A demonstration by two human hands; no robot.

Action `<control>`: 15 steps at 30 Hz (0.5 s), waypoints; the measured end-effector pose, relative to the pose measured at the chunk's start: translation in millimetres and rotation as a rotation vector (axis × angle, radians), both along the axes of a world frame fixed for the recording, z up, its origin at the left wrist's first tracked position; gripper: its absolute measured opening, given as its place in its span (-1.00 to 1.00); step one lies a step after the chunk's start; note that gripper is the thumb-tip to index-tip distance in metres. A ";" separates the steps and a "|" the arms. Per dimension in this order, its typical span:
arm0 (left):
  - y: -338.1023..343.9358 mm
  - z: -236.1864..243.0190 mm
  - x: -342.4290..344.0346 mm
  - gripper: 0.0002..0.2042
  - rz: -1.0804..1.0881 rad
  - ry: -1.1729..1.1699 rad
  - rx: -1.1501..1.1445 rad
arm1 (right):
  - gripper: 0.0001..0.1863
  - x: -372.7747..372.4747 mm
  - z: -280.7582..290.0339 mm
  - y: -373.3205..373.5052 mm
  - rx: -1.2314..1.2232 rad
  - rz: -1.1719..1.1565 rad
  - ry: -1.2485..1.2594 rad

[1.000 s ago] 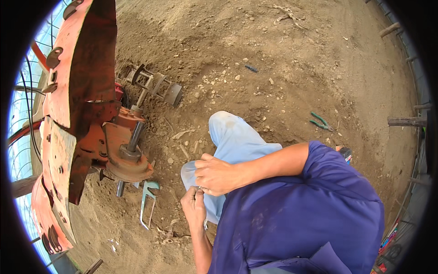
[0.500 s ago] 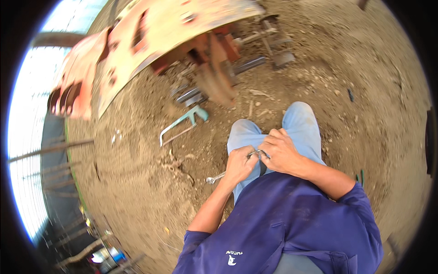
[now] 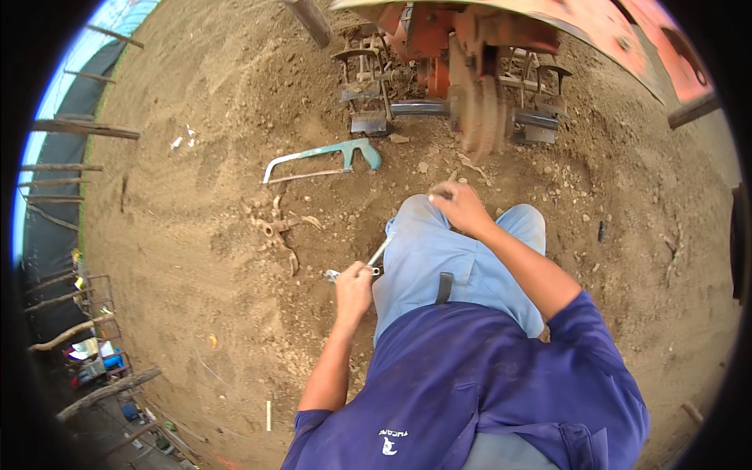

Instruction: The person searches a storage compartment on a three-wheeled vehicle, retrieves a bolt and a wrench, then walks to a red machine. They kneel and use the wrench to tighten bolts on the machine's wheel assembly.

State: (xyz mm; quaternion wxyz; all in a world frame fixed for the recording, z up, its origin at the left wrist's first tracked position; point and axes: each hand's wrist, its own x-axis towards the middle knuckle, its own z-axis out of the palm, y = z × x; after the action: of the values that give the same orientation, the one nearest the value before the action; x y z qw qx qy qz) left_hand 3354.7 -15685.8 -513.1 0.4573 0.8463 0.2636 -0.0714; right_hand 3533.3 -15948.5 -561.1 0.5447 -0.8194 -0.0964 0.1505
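Observation:
My left hand [image 3: 355, 291] is beside my left thigh, its fingers closed on a metal wrench. The ring end of this wrench [image 3: 376, 271] sticks out by the fingertips. A straight shiny shaft [image 3: 381, 251] rises from there along the thigh; whether it belongs to the same tool I cannot tell. An open-jawed metal end [image 3: 332, 275] shows on the hand's other side. My right hand [image 3: 460, 208] hovers above my knees, slightly blurred, its fingers curled together; what they hold, if anything, is hidden. A hacksaw [image 3: 323, 160] with a teal handle lies on the soil ahead.
Orange machinery [image 3: 486, 39] with metal tines and a shaft [image 3: 419, 108] stands ahead on loose soil. A rusty pronged metal part [image 3: 274, 229] lies to the left. Wooden poles [image 3: 86, 128] line the dark sheeting at far left. A small dark object [image 3: 601, 230] is at right.
My hands have come apart: the left moved down-left to the wrench beside my thigh, the right forward over the knees. The view has turned, so machine and hacksaw appear shifted.

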 end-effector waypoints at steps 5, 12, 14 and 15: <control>72.5 -46.8 -30.7 -0.72 0.340 0.042 -0.494 | -0.48 85.3 -65.1 78.8 -0.269 -0.104 0.324; 77.8 -57.5 -25.3 -0.75 0.687 0.055 -1.053 | -0.10 151.3 -124.6 180.1 -0.547 -0.160 0.220; 87.2 -54.8 -19.4 -0.73 0.819 0.032 -1.095 | -0.11 165.6 -135.3 195.7 -0.385 -0.178 0.420; 102.9 -54.4 -18.8 -0.73 0.736 0.042 -1.147 | -0.12 170.0 -137.4 206.5 -0.324 -0.200 0.545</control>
State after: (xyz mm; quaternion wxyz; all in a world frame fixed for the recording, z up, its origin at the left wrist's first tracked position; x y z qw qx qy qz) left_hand 3335.8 -15582.9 -567.5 0.8228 0.3237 0.4638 -0.0562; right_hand 3703.3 -15742.0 -698.5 0.4249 -0.8304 0.1589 0.3235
